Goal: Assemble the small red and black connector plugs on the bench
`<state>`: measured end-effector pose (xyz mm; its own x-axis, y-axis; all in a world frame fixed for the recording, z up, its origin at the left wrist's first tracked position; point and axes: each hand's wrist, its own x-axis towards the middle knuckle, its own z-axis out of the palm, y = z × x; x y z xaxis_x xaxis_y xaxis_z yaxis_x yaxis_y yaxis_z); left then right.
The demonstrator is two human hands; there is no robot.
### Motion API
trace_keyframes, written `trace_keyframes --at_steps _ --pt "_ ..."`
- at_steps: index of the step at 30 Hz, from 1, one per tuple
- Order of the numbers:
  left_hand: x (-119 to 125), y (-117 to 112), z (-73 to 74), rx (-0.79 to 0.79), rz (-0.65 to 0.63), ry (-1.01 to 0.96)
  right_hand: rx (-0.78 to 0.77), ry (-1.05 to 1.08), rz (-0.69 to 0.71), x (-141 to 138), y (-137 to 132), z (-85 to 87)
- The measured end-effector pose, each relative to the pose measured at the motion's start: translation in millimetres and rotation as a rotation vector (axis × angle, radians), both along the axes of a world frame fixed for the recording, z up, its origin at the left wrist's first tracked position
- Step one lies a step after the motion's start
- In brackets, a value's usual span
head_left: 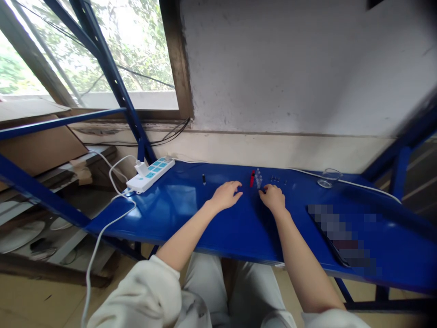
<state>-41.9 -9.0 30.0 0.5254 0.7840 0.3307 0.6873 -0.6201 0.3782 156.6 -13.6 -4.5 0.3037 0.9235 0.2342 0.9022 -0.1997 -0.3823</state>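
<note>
My left hand (226,195) is low over the blue table, thumb and fingers apart, with nothing seen between them. To its right stands a cluster of small clear bottles (258,178), beside a row of small red items (252,178) with dark parts. My right hand (274,197) is just to the right of the bottles, its fingers bent and the thumb a little apart. Its fingertips are close to the nearest bottle; whether they touch it I cannot tell. Behind that hand lie several tiny dark pieces (275,178). A small black cylinder (204,179) is left of my left hand.
A white power strip (152,175) with a plug and cable sits at the table's left end. A clear round container (328,178) is at the back right, by a white cable (368,190). A dark flat object (329,237), partly blurred out, lies on the right.
</note>
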Motion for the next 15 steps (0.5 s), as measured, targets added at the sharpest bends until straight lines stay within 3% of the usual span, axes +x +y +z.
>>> trace_keyframes --at_steps 2,6,15 --pt "19.8 0.9 -9.2 0.082 -0.043 0.002 0.026 -0.011 0.006 -1.7 1.2 -3.0" --pt "45.4 9.7 -22.8 0.127 0.014 0.059 0.046 -0.032 0.010 -5.4 2.2 -4.6" --pt "66.7 24.1 -34.7 0.161 0.145 0.095 0.022 0.037 -0.028 -10.4 6.2 -5.1"
